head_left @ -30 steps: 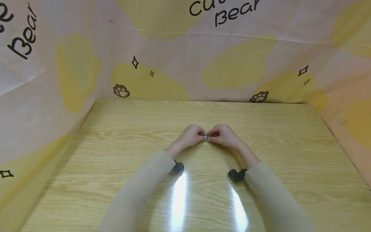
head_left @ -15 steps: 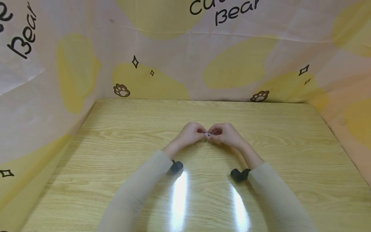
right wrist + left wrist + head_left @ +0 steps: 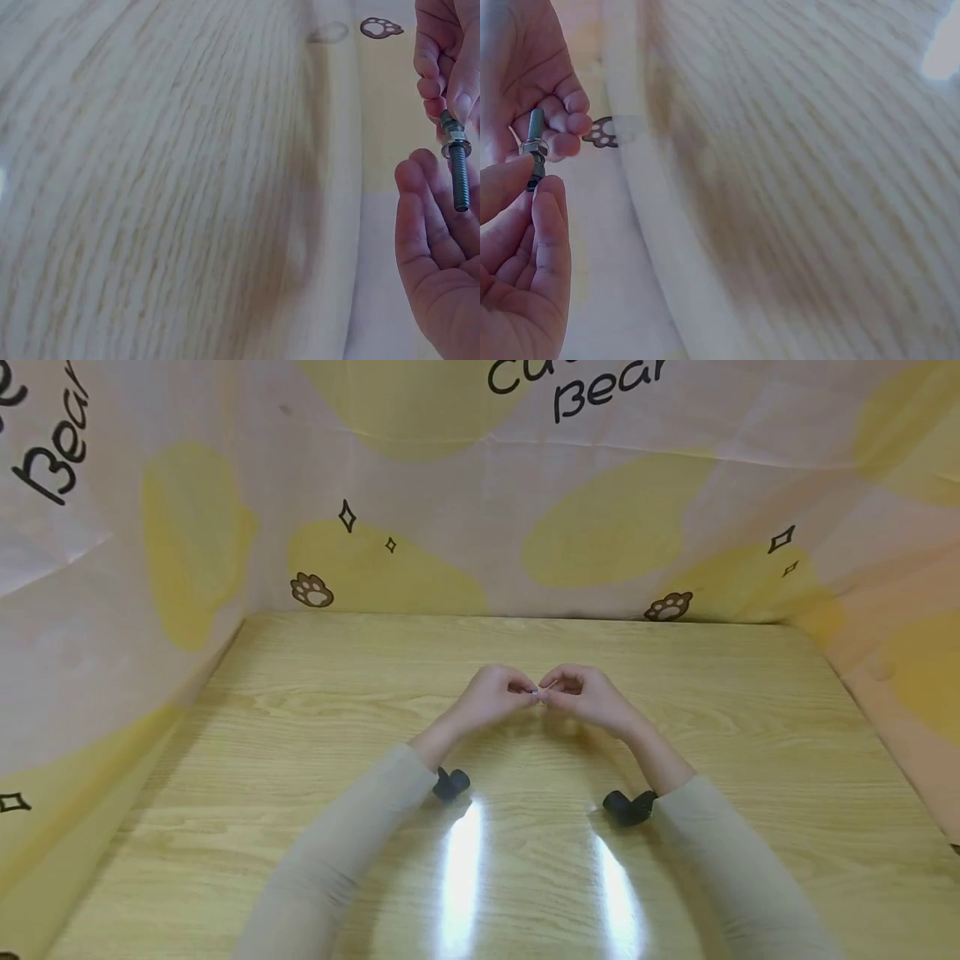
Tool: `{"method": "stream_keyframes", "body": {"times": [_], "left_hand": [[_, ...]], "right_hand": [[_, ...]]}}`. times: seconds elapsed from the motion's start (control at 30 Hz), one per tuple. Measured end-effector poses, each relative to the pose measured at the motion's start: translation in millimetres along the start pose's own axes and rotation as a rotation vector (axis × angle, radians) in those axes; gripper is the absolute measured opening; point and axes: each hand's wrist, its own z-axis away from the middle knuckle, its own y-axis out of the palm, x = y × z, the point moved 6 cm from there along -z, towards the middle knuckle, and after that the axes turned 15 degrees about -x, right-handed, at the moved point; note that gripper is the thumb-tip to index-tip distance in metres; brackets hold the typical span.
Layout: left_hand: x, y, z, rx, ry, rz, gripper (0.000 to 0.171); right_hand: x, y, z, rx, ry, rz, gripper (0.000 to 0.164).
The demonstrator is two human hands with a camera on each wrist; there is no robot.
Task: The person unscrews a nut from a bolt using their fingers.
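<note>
A small metal bolt (image 3: 460, 184) with a threaded shank is held up between the two hands. Partway along it sit a nut (image 3: 454, 137) and what looks like a washer. My left hand (image 3: 489, 700) pinches the bolt's other end between thumb and forefinger, which partly hide it. Beside the bare shank is my right hand (image 3: 594, 700), its fingers (image 3: 416, 225) loosely extended behind the threads, not closed round them. In the left wrist view the shank points toward the right hand. Whether a right fingertip touches the nut is hard to see.
Below the hands lies a wood-grain table (image 3: 360, 668) with bright reflections at the front. Printed cloth (image 3: 450, 527) hangs along the back and both sides. A black wrist device (image 3: 628, 808) shows at the right cuff, and another black device (image 3: 452, 783) at the left.
Both hands have shifted slightly away from the body, toward the back of the table. The right fingers have spread from their earlier pinch near the bolt, while the left hand keeps holding it.
</note>
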Motion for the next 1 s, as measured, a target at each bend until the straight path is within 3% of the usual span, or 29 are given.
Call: {"method": "stream_keyframes", "body": {"times": [0.13, 0.3, 0.53, 0.77, 0.9, 1.0], "left_hand": [[-4.4, -3.3, 2.4, -0.011, -0.003, 0.007, 0.013], [-8.6, -6.4, 6.5, -0.020, 0.004, 0.004, 0.016], [-17.0, -14.6, 12.2, -0.044, 0.046, 0.009, 0.014], [-20.5, -21.2, 18.1, -0.074, 0.054, 0.015, 0.016], [-21.2, -25.3, 21.0, -0.089, 0.037, 0.058, 0.016], [-20.1, -28.0, 22.1, -0.101, 0.010, 0.107, 0.016]], "right_hand": [[4, 0, 1, -0.007, 0.065, -0.083, 0.027], [7, -2, 3, -0.029, 0.080, -0.101, 0.022], [17, 0, 8, -0.030, 0.113, -0.206, 0.029], [20, 4, 10, -0.063, 0.190, -0.286, 0.023], [22, 3, 11, -0.075, 0.180, -0.336, 0.015], [26, 2, 12, -0.080, 0.163, -0.348, 0.017]]}}
